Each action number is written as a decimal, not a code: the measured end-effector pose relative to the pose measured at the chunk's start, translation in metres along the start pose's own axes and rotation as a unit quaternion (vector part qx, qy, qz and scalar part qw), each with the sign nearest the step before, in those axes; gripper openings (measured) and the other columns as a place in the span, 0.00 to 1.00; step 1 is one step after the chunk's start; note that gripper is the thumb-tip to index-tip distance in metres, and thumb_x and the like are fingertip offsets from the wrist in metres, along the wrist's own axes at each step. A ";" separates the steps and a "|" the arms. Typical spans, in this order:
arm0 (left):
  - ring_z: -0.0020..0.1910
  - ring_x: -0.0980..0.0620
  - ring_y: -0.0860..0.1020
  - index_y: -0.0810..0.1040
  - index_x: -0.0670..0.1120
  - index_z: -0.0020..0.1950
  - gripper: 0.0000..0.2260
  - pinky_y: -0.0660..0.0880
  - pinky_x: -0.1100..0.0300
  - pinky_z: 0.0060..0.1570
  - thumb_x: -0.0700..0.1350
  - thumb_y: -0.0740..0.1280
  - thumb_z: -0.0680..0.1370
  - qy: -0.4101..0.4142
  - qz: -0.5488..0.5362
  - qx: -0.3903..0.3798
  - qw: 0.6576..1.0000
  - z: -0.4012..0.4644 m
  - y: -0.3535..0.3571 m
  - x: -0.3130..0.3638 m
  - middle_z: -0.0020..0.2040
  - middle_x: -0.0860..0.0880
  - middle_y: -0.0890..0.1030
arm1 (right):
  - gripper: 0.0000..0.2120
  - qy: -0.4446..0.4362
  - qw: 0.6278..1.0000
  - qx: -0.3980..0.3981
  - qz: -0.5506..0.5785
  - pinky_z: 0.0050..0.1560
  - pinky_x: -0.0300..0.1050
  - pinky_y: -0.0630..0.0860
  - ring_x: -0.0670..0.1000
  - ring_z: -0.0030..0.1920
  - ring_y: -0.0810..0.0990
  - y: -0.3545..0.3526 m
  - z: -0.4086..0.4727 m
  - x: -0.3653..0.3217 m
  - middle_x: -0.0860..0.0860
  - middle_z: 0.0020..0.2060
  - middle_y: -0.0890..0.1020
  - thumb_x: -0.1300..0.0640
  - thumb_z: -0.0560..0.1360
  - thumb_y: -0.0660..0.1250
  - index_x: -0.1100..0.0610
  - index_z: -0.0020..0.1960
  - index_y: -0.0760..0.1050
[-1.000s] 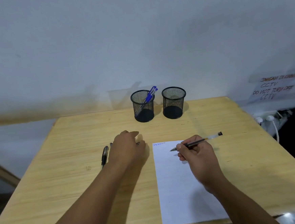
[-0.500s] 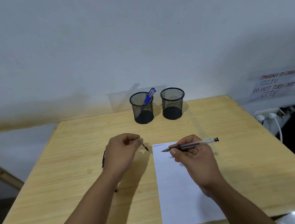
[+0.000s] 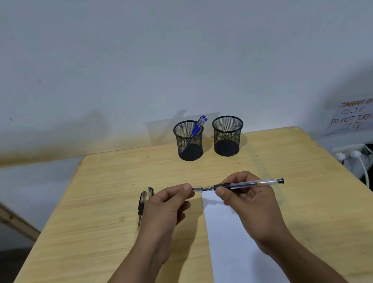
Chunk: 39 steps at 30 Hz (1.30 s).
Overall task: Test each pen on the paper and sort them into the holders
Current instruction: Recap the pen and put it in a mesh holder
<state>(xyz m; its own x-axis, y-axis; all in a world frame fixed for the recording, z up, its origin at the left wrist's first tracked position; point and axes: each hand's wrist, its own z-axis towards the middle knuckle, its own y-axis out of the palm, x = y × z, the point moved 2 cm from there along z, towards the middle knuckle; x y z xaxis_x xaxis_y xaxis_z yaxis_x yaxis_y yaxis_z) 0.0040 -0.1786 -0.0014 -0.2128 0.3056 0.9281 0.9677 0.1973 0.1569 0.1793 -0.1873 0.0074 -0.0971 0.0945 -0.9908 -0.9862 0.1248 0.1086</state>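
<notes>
Right hand (image 3: 250, 200) gripping the pen (image 3: 249, 183); left hand (image 3: 168, 206) pinching the cap (image 3: 197, 188). Line tip up straight, push cap on gently till snug.

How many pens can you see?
5: one in the right hand, two blue pens in the left holder, two black pens on the table beside the left hand, which may hide more.

Clear black pen (image 3: 249, 183) level above paper (image 3: 236, 244), cap (image 3: 197, 188) prob. at tip.
</notes>
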 end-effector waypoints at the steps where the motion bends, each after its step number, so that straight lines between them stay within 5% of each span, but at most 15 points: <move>1: 0.41 0.54 0.78 0.85 0.46 0.49 0.08 0.73 0.57 0.47 0.49 0.74 0.73 -0.001 -0.002 -0.003 1.000 -0.001 0.000 -0.001 0.46 0.51 0.87 | 0.06 0.002 1.000 -0.001 -0.005 0.41 0.36 0.79 0.44 0.37 0.82 0.001 0.000 0.000 0.52 0.38 0.86 0.67 0.71 0.74 0.60 0.45 0.79; 16: 0.44 0.53 0.79 0.87 0.46 0.43 0.10 0.74 0.58 0.50 0.51 0.75 0.67 0.018 -0.040 -0.022 0.999 -0.002 0.008 -0.005 0.45 0.48 0.86 | 0.06 0.019 0.999 0.021 -0.038 0.40 0.33 0.78 0.44 0.42 0.85 0.002 0.001 0.005 0.47 0.39 0.87 0.62 0.68 0.77 0.55 0.43 0.84; 25: 0.44 0.52 0.78 0.86 0.44 0.43 0.04 0.75 0.58 0.52 0.43 0.73 0.74 0.005 -0.047 -0.009 0.999 0.001 0.010 -0.012 0.44 0.47 0.86 | 0.05 0.016 0.996 -0.017 -0.081 0.51 0.43 0.78 0.44 0.44 0.84 0.004 0.008 0.008 0.47 0.39 0.87 0.62 0.69 0.77 0.56 0.42 0.83; 32: 0.42 0.56 0.81 0.86 0.47 0.44 0.06 0.77 0.58 0.52 0.49 0.73 0.75 0.023 0.063 -0.063 0.996 0.008 0.021 -0.011 0.44 0.50 0.87 | 0.06 0.044 0.997 0.008 0.063 0.52 0.46 0.83 0.58 0.48 0.85 0.007 0.026 0.013 0.58 0.44 0.86 0.62 0.74 0.71 0.61 0.51 0.82; 39: 0.44 0.57 0.83 0.84 0.51 0.50 0.06 0.75 0.61 0.43 0.47 0.75 0.74 0.101 0.107 0.054 0.988 0.074 0.016 0.006 0.46 0.52 0.85 | 0.08 -0.027 0.992 0.024 -0.121 0.38 0.40 0.81 0.45 0.37 0.80 -0.008 0.094 -0.010 0.50 0.39 0.83 0.60 0.77 0.69 0.55 0.55 0.83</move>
<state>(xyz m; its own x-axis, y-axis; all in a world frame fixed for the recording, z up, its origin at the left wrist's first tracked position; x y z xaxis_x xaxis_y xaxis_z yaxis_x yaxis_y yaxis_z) 0.0086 -0.1050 -0.0183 0.0373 0.1615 0.9862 0.9654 0.2492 -0.0773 0.2008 -0.0963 0.0245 0.1495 0.1082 -0.9828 -0.9722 0.1972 -0.1262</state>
